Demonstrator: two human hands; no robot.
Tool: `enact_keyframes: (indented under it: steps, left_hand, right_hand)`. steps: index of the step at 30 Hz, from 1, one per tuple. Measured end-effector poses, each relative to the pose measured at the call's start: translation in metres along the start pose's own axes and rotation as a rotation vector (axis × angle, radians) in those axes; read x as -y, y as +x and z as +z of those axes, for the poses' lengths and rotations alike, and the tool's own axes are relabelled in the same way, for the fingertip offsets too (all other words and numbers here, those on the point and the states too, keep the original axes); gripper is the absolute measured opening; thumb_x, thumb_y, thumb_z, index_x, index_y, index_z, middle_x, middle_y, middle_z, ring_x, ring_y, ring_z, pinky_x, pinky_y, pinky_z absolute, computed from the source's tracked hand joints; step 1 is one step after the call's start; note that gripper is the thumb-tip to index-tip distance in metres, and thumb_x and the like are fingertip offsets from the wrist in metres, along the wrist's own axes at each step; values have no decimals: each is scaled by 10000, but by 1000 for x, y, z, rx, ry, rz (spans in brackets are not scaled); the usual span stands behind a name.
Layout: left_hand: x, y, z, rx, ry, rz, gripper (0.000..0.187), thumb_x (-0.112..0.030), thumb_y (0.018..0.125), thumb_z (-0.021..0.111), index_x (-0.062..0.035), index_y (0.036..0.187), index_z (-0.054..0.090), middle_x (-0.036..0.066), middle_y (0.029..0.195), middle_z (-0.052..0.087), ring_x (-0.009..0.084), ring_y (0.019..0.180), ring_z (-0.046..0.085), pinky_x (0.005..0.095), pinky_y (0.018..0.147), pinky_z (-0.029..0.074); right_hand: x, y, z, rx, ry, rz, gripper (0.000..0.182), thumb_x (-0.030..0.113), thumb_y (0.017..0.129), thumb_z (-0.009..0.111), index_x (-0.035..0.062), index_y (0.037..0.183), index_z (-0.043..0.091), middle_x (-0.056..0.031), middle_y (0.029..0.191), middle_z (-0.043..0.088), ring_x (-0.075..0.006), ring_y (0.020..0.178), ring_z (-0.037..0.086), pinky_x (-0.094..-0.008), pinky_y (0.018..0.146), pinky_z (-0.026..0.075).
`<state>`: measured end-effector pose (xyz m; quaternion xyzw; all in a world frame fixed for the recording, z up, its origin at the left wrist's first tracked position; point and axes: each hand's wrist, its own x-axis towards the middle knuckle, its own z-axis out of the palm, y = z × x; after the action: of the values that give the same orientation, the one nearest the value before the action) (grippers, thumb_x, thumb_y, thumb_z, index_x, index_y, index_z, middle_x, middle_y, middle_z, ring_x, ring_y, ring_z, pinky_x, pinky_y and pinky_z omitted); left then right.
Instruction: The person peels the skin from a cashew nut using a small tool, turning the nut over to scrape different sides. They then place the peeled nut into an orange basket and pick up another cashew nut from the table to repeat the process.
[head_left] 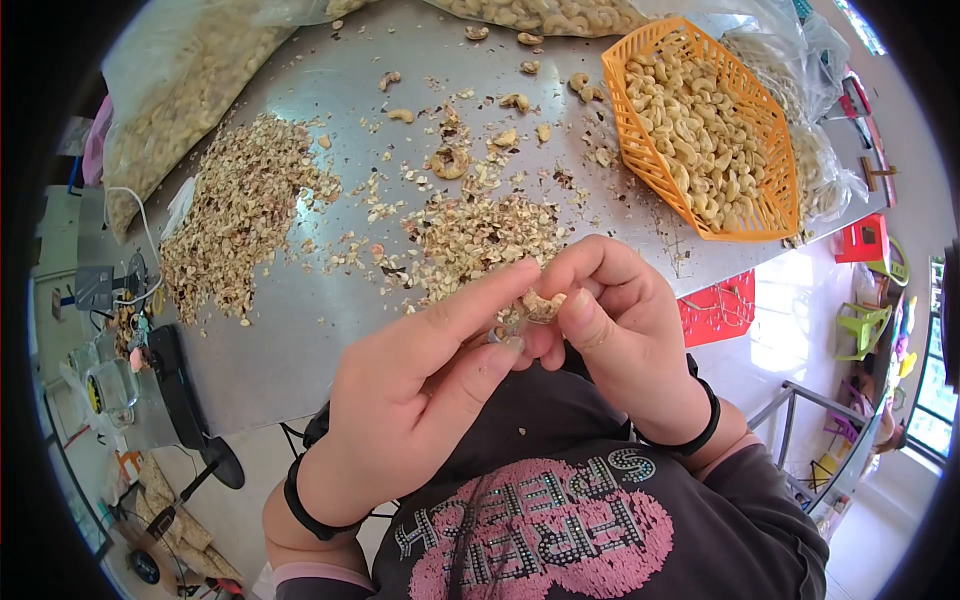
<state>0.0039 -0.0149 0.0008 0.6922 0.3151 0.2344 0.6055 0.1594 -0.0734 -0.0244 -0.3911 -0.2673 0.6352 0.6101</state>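
Close to my body, above the table's near edge, my two hands meet. My right hand (620, 330) pinches a cashew nut (541, 306) between thumb and fingers; scraps of skin seem to cling to it. My left hand (420, 370) is closed beside the nut, its thumb and forefinger drawn together. A small greyish bit shows at the left thumb tip, too hidden to name. Just beyond the fingers lies a heap of peeled skin flakes (485, 240). Several loose cashews, among them a curled one (449, 162), are scattered farther back.
An orange plastic basket (622, 130) of pale cashews stands at the back right of the metal table (290, 350). Another flake pile (235, 215) lies left. Big clear bags of cashews (190, 90) line the back edge. A red stool (718, 308) stands beyond the right edge.
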Motion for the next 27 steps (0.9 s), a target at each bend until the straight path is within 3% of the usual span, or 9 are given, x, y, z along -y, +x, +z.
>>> enact_keyframes:
  steps: [2, 4, 11, 13, 16, 17, 19, 22, 27]
  left_hand:
    - [-2, 1, -2, 1, -32, -26, 328, -47, 805, 477, -6, 1131, 468, 52, 780, 574, 32, 551, 444, 148, 475, 362]
    - [-3, 2, -7, 57, -124, -38, 335, -29, 806, 485, -10, 1139, 456, 108, 917, 584, 128, 781, 582, 220, 680, 447]
    - [0, 1, -5, 15, -41, -3, 314, -29, 809, 476, -3, 1121, 471, 102, 894, 589, 133, 763, 585, 226, 663, 450]
    - [-2, -1, -2, -50, -27, 26, 329, -26, 797, 470, 5, 1125, 469, 63, 782, 576, 44, 566, 469, 154, 468, 363]
    - [3, 0, -6, -9, 157, 227, 346, -17, 788, 472, 6, 1133, 459, 74, 782, 582, 67, 625, 519, 163, 498, 383]
    - [2, 1, -6, -9, 157, 227, 346, -17, 788, 472, 6, 1133, 459, 74, 782, 582, 67, 625, 519, 163, 498, 383]
    - [-1, 2, -6, 40, 128, 108, 377, -5, 755, 531, -24, 1128, 474, 128, 938, 583, 181, 750, 596, 239, 644, 454]
    - [6, 2, -3, 15, 114, 167, 358, -21, 783, 486, 14, 1137, 452, 81, 807, 592, 82, 656, 539, 174, 524, 400]
    - [2, 2, -3, 13, 108, 98, 365, -26, 781, 495, 6, 1142, 453, 74, 801, 589, 76, 658, 534, 169, 538, 397]
  right_hand:
    - [0, 0, -1, 29, -5, -27, 133, 112, 819, 519, 2, 874, 469, -62, 740, 569, -87, 648, 541, -186, 572, 432]
    - [3, 0, 1, 45, -34, -31, 127, 95, 811, 527, 1, 876, 471, -63, 751, 569, -89, 655, 541, -188, 581, 433]
    - [5, 0, 4, 43, -37, -20, 116, 49, 781, 559, 2, 856, 483, -54, 770, 561, -86, 695, 535, -191, 613, 435]
    - [5, 1, 0, 35, -48, -18, 110, 48, 782, 559, 3, 850, 485, -49, 771, 558, -85, 705, 537, -191, 614, 436]
    - [4, 2, -2, 27, -42, -18, 109, 48, 783, 557, 2, 848, 482, -43, 774, 552, -89, 719, 543, -199, 622, 445]
    - [4, 2, -2, 26, -24, -20, 114, 49, 784, 556, 0, 852, 479, -43, 777, 549, -93, 723, 547, -207, 630, 454]
    - [5, 3, 0, 39, 57, 3, 135, 48, 782, 557, -4, 872, 470, -49, 784, 549, -103, 725, 552, -219, 643, 463]
    - [6, 3, -1, 51, 124, 30, 180, 45, 780, 557, -11, 914, 450, -64, 800, 552, -123, 736, 560, -240, 667, 476]
    - [7, 4, -1, 55, 122, 50, 232, 35, 772, 564, -13, 959, 434, -78, 824, 557, -140, 748, 568, -245, 676, 478]
